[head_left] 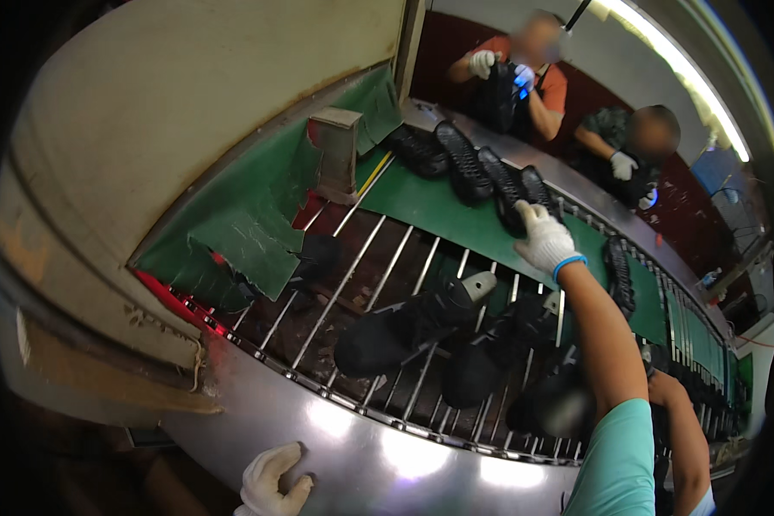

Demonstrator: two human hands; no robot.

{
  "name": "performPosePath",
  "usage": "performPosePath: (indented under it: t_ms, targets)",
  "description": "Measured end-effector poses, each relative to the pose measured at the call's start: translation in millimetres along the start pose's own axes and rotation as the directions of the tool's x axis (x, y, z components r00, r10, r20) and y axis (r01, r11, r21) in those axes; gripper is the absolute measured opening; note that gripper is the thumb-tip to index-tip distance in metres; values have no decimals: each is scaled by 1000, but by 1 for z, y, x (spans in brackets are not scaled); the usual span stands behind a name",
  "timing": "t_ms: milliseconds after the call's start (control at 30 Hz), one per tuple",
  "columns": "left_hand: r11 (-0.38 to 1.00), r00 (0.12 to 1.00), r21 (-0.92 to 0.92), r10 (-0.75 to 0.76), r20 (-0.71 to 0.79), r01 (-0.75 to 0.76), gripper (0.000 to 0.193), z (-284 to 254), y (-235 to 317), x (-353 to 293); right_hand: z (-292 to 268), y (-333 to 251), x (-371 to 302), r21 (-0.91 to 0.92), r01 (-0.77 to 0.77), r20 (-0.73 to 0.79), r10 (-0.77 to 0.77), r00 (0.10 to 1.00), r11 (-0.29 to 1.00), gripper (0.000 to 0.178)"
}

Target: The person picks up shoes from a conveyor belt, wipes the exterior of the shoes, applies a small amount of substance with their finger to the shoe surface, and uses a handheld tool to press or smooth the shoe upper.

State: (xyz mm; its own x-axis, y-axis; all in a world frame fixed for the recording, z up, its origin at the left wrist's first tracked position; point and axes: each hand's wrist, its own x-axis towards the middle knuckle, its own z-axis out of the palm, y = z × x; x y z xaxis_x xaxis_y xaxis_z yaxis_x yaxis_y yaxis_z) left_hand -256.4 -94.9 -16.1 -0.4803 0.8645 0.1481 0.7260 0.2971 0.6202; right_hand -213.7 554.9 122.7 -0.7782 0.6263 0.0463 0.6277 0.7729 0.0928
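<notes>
My right hand [546, 241], in a white glove with a blue cuff edge, reaches across to the far green belt [421, 202]. Its fingers are stretched out at the near end of a black shoe sole [535, 182]; a firm hold does not show. More black soles [464, 163] lie beside it, treads up. Below my arm, black shoe uppers [387, 340] on lasts rest across the metal rods of the conveyor. By the near metal edge, my white-gloved left hand [271, 482] is half curled, thumb apart from the fingers, with nothing in it.
A beige machine housing [206, 112] with torn green flaps [241, 245] covers the conveyor's left end. Across the line, a person in orange [550, 103] holds a dark shoe part; another person [632, 150] works alongside. Close on my right, someone's bare forearm [688, 439] reaches in.
</notes>
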Motion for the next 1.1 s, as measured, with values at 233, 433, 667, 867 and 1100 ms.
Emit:
performPosePath:
  t_ms: [233,433,667,867,1100]
  targets:
    - [990,941,-114,41,-335,-84,58,-48,60,228,78,32,85,-25,-27,-56,26,998,999,87]
    - [933,904,74,361,-231,-353,59,14,75,501,78,68,80,-110,229,-130,-243,961,967,60]
    - [913,959,297,282,34,-279,85,106,75,659,-50,35,-26,640,436,-243,-371,896,633,51]
    - [841,972,487,201,123,-236,64,160,91,687,-102,32,-211,532,619,-402,-471,786,579,37]
    - [881,987,447,151,51,-157,61,102,112,627,-78,-45,-354,663,552,-270,-526,806,506,39]
